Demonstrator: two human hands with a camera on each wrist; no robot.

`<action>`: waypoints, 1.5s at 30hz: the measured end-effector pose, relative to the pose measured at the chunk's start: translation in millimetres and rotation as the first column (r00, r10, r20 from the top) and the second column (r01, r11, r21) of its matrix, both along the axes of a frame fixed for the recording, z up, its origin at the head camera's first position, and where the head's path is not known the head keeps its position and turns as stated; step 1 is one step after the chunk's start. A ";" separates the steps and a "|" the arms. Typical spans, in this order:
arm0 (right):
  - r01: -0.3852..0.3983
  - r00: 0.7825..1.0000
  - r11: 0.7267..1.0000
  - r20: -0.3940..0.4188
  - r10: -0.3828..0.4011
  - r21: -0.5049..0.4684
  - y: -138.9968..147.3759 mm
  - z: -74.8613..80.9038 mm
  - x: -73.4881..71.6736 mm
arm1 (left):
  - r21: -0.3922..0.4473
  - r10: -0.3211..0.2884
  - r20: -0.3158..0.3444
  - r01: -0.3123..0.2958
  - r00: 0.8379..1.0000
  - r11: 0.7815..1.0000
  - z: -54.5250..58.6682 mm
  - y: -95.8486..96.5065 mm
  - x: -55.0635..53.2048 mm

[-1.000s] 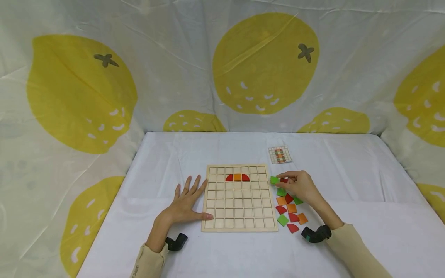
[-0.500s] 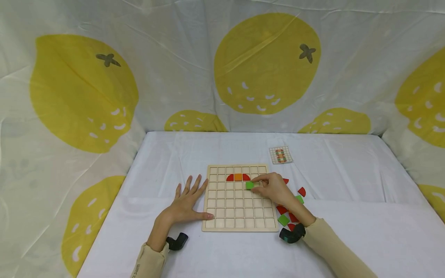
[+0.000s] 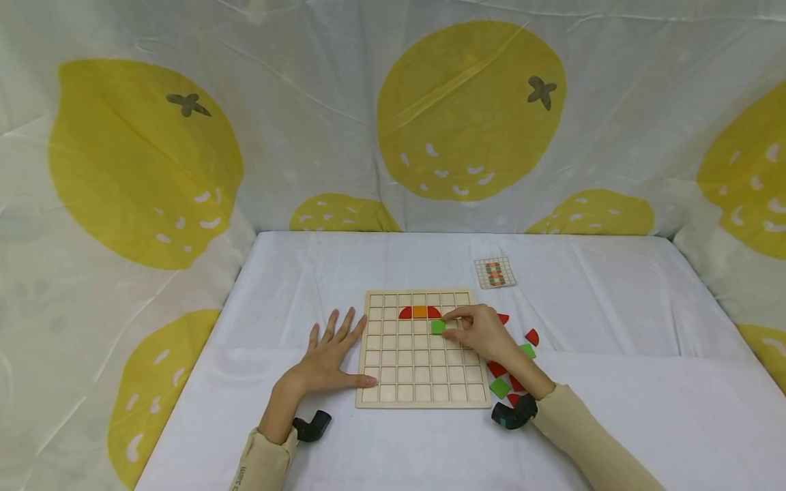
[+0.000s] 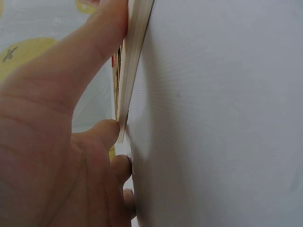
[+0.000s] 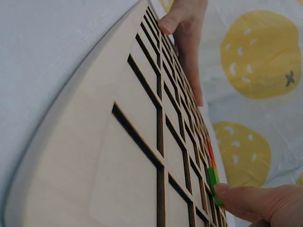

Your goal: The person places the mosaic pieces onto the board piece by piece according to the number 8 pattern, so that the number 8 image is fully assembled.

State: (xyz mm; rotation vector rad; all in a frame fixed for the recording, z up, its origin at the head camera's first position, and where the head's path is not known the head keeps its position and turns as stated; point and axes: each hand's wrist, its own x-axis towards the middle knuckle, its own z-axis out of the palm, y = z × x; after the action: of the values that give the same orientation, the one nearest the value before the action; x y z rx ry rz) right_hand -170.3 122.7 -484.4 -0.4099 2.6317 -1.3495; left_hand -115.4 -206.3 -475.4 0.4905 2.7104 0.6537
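A wooden grid board [image 3: 422,397] lies on the white cloth. In its second row sit an orange square tile [image 3: 419,311] and two red quarter-round tiles, one on each side of it. My right hand [image 3: 482,333] pinches a green square tile [image 3: 438,327] by its right side, just below the right red tile. In the right wrist view the green tile [image 5: 212,182] stands a little tilted at the grid, with the thumb on it. My left hand [image 3: 325,365] lies spread at the board's left edge, its thumb on the frame. In the left wrist view the thumb [image 4: 90,52] touches the board's side.
Right of the board lie loose tiles, partly hidden under the right forearm: a green tile [image 3: 500,388], a red quarter-round tile [image 3: 532,337] and several others. A small pattern card [image 3: 495,273] lies behind the board, to the right.
My right hand has picked the green tile from the loose tiles and carried it left onto the board. Over the last half second it moved only slightly left. My left hand has stayed in place.
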 end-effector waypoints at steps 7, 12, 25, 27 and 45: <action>0.005 1.000 1.000 -0.014 -0.005 -0.001 -3.0 -1.1 -1.7 | 0.006 0.003 0.006 -0.003 1.000 1.000 -2.1 -0.8 -0.7; 0.010 1.000 1.000 -0.004 -0.010 -0.010 -2.8 -1.0 -1.1 | 0.005 0.000 0.003 0.000 1.000 1.000 -3.2 -0.9 -1.3; 0.005 1.000 1.000 -0.015 -0.005 -0.023 -4.7 -6.4 -2.7 | -0.005 0.002 0.003 -0.002 1.000 1.000 -4.9 -1.3 -1.5; 0.011 1.000 0.999 -0.007 -0.011 -0.032 -5.0 -6.5 -2.5 | -0.007 0.002 0.000 -0.002 1.000 1.000 -5.2 -1.4 -1.6; 0.059 0.998 0.998 0.020 -0.058 -0.032 29.4 7.8 7.9 | -0.008 0.002 0.003 -0.002 1.000 1.000 -4.5 -1.5 -1.9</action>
State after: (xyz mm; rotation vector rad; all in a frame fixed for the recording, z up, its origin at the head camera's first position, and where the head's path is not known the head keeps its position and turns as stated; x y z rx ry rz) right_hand -162.3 152.1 -476.6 -0.3250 2.6293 -1.4087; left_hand -117.3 -207.8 -480.0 0.4845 2.7104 0.6430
